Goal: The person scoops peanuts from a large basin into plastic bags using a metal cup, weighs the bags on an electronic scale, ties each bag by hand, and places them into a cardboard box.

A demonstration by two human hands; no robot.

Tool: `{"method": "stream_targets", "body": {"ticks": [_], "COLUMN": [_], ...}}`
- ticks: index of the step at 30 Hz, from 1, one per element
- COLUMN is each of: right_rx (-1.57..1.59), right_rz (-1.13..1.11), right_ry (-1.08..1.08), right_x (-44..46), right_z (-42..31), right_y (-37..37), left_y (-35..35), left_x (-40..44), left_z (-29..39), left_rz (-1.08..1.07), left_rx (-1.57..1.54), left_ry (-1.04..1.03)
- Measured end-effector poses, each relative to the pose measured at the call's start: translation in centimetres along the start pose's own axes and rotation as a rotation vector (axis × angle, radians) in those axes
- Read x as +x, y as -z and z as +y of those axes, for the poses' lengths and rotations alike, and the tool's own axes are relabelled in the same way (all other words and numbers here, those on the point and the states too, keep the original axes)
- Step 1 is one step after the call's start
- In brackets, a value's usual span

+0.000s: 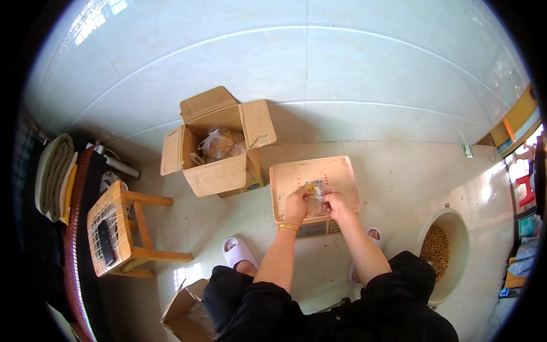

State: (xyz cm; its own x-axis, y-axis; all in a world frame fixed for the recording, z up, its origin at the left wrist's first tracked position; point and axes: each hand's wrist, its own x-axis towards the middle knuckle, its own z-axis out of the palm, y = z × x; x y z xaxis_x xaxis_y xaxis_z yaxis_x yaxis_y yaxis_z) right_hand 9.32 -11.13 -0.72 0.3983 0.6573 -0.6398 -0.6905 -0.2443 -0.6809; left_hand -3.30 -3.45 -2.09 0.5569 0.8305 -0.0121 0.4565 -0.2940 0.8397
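At far left, stool (122, 223) with a dark device (106, 242) on its seat. Lower down, open carton (183, 316), partly cut off by the lower edge. Higher, flapped box (216, 176) with clear bags (216, 143) inside. Near centre, left hand (296, 206), bracelet (289, 227) at the wrist, fingertips pinching a small bag (317, 195). Small bag between both hands, over the scale (283, 182); contact with the pan unclear. Alongside, right hand (336, 206), fingertips likewise pinching the small bag. At right, bucket (460, 251) with brown pieces (435, 251) inside.
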Motion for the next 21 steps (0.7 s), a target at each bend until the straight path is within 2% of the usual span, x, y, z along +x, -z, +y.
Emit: {"method": "stream_targets", "body": {"ticks": [1,5,7,8,10,12,13,14,15,17,19,21], "right_rx": [0.001,-0.041,-0.063,0.029,0.123,0.037,0.039,0.010,-0.022,-0.097,-0.170,-0.378], "right_rz": [0.002,-0.017,-0.020,-0.016,-0.015,0.192,0.193,0.152,0.110,0.119,0.127,0.113], "right_ry": [0.001,0.062,0.087,0.106,0.128,0.205,0.209,0.189,0.170,0.174,0.175,0.184], "right_x": [0.4,1.1,0.5,0.0,-0.4,-0.1,0.0,0.0,-0.1,-0.5,-1.0,-2.1], "right_z": [0.2,1.0,0.6,0.1,-0.6,-0.9,-0.9,-0.7,-0.5,0.4,0.1,-0.3], "right_y": [0.3,1.3,1.2,1.5,1.8,2.5,2.9,3.3,3.5,3.7,3.3,2.9], "left_y": [0.2,0.5,1.0,1.0,1.6,0.8,0.2,-1.0,-1.2,-1.4,-2.4,-2.2], "left_x": [-0.1,0.2,0.4,0.1,-0.4,-0.6,-0.8,-0.9,-1.2,-1.4,-1.1,-0.7], "left_z": [0.1,-1.3,-1.0,-0.6,1.5,2.6,3.0,2.2,2.4,2.8,1.9,1.8], "left_rz": [0.018,0.083,0.018,0.018,0.097,0.040,-0.015,0.026,0.032,-0.135,-0.051,0.026], "left_rx": [0.017,-0.013,0.167,0.165,0.424,0.470,0.513,0.579,0.576,0.669,0.656,0.654], "left_ry": [0.128,0.185,0.199,0.201,-0.011,-0.074,-0.135,-0.189,-0.190,-0.080,-0.109,-0.138]}}
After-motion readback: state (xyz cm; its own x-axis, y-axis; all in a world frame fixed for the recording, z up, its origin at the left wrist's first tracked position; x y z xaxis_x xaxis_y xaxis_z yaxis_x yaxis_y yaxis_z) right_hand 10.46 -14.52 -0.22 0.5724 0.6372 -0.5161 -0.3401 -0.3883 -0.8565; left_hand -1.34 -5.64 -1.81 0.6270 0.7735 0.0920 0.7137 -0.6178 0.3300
